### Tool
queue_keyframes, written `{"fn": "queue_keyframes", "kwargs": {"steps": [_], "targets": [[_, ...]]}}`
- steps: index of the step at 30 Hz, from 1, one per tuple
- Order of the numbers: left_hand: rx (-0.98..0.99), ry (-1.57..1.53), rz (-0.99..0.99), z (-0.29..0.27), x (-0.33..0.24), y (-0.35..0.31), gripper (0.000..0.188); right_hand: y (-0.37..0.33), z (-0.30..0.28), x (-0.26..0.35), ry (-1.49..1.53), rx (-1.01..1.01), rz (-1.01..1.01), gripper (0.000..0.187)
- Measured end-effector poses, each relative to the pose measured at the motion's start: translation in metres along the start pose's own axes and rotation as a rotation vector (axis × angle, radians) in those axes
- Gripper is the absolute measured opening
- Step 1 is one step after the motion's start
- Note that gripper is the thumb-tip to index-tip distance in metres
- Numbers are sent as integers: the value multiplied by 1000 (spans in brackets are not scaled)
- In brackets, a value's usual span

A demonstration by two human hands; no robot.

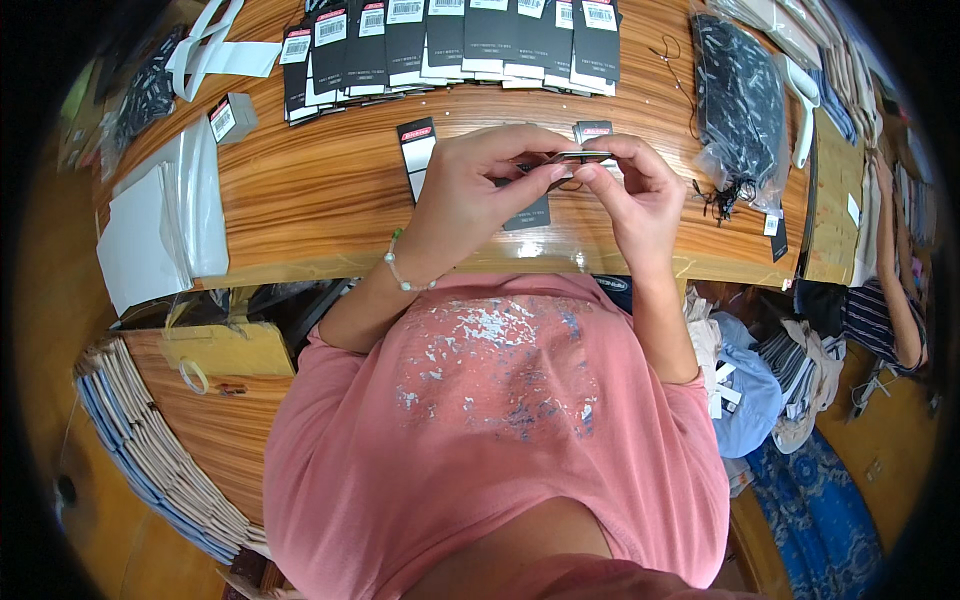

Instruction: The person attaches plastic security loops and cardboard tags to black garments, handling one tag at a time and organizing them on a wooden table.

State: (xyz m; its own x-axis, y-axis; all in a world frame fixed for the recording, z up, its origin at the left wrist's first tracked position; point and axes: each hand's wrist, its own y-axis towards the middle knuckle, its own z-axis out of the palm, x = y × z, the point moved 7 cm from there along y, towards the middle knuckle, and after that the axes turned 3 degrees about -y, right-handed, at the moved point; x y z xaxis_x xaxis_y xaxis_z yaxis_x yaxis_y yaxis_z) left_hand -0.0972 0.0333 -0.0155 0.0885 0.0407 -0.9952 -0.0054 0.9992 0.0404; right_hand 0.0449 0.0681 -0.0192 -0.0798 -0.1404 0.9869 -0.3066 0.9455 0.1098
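Note:
Above the near part of the table, my left hand (482, 190) and my right hand (640, 195) meet with thumbs and fingers pinched. Between them they grip a thin, dark hang tag (584, 156), seen almost edge-on. Whether a string is threaded in it I cannot make out. Beneath and beside my hands lie more tags: a black and white hang tag (417, 135) left of my left hand, and a dark tag (530, 215) partly covered by it. Behind my fingers the top of another tag (594, 129) shows.
Overlapping hang tags (450, 45) line the far side. A plastic bag of black tag strings (740, 110) lies right, beside a white handled tool (801, 110). Left are a small box (232, 118) and white sheets (150, 235). Folded garments (150, 450) flank me; another person's arm (890, 250) shows far right.

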Motion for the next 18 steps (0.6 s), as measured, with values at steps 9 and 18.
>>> {"fn": "queue_keyframes", "kwargs": {"steps": [9, 18], "targets": [[9, 125, 100, 1, -4, 1, 20, 0, 6, -8, 195, 21, 234, 14], [81, 383, 367, 11, -21, -5, 20, -2, 4, -20, 491, 228, 344, 7]]}}
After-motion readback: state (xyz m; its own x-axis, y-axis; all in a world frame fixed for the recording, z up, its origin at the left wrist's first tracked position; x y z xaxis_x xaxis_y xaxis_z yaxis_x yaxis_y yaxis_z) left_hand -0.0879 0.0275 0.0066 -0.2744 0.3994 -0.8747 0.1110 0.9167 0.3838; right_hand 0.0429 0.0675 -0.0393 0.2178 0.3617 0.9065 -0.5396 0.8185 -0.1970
